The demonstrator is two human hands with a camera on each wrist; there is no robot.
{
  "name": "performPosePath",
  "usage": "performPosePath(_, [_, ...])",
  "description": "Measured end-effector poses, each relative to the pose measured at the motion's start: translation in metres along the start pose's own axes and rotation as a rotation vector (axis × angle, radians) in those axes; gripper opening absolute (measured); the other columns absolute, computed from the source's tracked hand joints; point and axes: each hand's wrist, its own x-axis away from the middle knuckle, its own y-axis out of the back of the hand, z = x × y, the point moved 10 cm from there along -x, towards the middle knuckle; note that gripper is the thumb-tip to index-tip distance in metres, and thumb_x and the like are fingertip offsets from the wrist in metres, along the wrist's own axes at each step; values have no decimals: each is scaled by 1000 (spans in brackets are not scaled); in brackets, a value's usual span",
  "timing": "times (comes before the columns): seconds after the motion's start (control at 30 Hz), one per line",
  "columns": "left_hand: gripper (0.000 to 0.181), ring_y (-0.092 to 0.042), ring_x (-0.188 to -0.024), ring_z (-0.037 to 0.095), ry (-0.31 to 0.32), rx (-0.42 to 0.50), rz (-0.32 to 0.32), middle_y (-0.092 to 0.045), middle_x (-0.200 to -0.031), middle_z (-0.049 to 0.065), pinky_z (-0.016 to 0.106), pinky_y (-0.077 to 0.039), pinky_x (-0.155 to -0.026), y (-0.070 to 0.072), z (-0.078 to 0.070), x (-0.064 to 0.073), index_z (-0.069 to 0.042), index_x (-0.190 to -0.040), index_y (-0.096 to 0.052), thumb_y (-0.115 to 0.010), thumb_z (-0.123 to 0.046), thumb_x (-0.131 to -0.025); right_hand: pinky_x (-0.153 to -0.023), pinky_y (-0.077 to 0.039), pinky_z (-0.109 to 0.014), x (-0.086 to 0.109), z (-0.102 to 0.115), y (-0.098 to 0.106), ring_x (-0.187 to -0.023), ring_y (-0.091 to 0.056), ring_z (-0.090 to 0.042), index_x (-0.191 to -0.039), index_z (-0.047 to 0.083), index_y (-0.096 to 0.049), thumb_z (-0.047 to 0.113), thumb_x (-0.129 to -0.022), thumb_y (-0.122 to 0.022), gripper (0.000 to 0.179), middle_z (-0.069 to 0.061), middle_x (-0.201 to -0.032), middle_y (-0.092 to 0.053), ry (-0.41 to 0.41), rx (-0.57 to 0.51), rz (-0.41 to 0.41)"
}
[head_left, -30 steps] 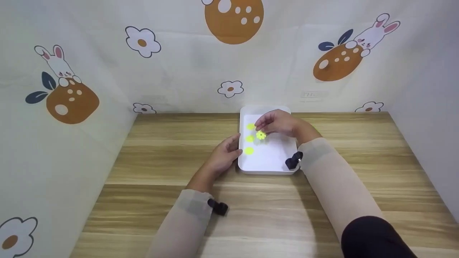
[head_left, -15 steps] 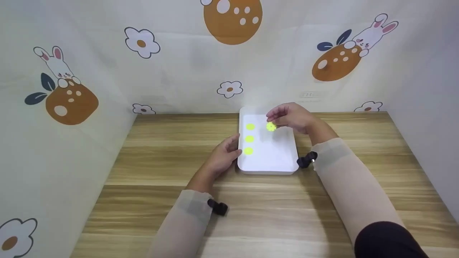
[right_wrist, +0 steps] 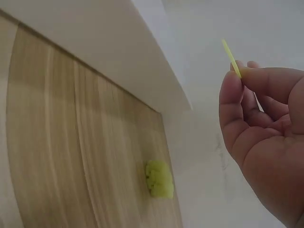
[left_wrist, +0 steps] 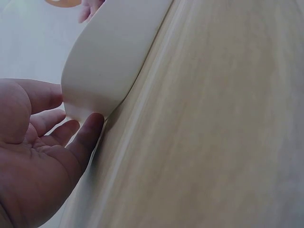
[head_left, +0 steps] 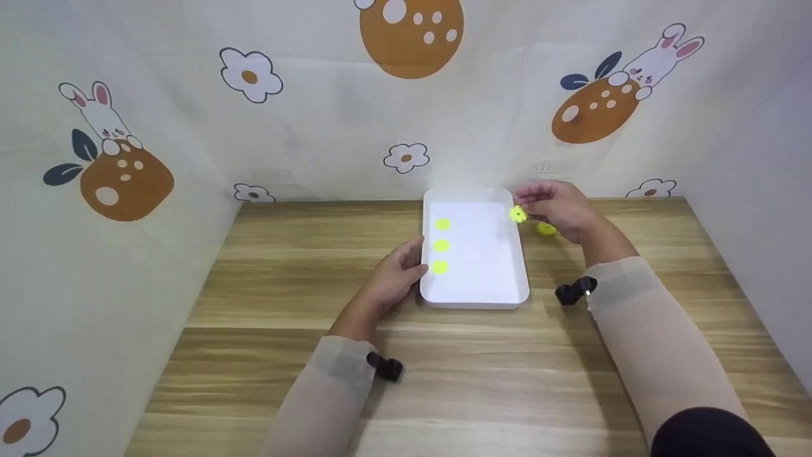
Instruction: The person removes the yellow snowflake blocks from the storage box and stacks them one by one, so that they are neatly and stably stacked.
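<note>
My right hand [head_left: 561, 206] pinches a thin yellow snowflake building disc [head_left: 518, 214] between thumb and index finger, at the far right corner of the white tray [head_left: 482, 279]. In the right wrist view the disc [right_wrist: 231, 58] appears edge-on, raised above the table. Beside the tray, below this hand, lies a small pile of yellow discs [right_wrist: 159, 179], partly hidden in the head view. My left hand [head_left: 394, 276] rests its fingertips against the tray's left wall, fingers fairly straight. Inside the tray, three yellow discs [head_left: 441, 245] form a column along the left side.
The tray stands on a wood-grain table [head_left: 304, 279] near its back edge. A pale cloth [head_left: 330, 127] printed with rabbits, oranges and flowers rises behind and at the left. Both forearms wear light sleeves with a small black camera [head_left: 576, 291] at the wrist.
My right hand has moved right, from over the tray to its far right corner, carrying the pinched disc. The yellow pile has come into sight. My left hand has stayed put.
</note>
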Motion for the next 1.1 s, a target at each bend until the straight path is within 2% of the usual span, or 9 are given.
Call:
performPosePath(0.2, [65, -41, -160, 26, -4, 11, 2, -44, -171, 11, 44, -39, -130, 0, -2, 1, -19, -166, -40, -63, -9, -106, -90, -63, -23, 7, -12, 23, -98, -73, -7, -138, 0, -65, 1, -104, -64, 34, 3, -115, -80, -1, 17, -47])
performPosePath(0.4, [66, -39, -161, 24, -14, 4, 10, -43, -172, 9, 43, -38, -131, 1, 0, 0, -20, -166, -40, -63, -11, -106, -94, -61, -21, 9, -29, 41, -102, -72, -4, -139, 1, -63, 2, -104, -63, 35, 14, -106, -78, -37, -5, -67])
performPosePath(0.57, [66, -40, -161, 25, -28, 10, 14, -43, -171, 11, 43, -39, -131, 0, 0, -1, -20, -166, -40, -64, -9, -106, -98, -61, -23, 10, -44, 52, -105, -70, -2, -146, -2, -56, 1, -105, -62, 42, 17, -104, -75, -65, -11, -102])
performPosePath(0.67, [65, -41, -160, 24, -14, 1, 1, -45, -171, 9, 42, -38, -131, 0, 0, -1, -21, -166, -40, -63, -10, -106, -99, -61, -24, 10, -53, 57, -105, -68, -4, -147, -2, -55, 1, -105, -61, 43, 14, -107, -74, -75, -19, -133])
performPosePath(0.87, [65, -41, -160, 23, -9, -2, -8, -45, -171, 8, 41, -37, -132, 0, 1, -2, -20, -166, -40, -62, -9, -106, -98, -61, -25, 10, -65, 60, -107, -65, -11, -143, -1, -57, -2, -105, -58, 38, 2, -115, -70, -95, -156, -153])
performPosePath(1.1, [65, -41, -160, 23, -18, -4, -5, -46, -170, 9, 41, -37, -132, 0, 0, -2, -19, -166, -40, -62, -9, -106, -100, -61, -26, 8, -68, 61, -112, -66, -12, -150, -3, -51, -2, -105, -58, 45, -1, -122, -69, -113, -123, -167])
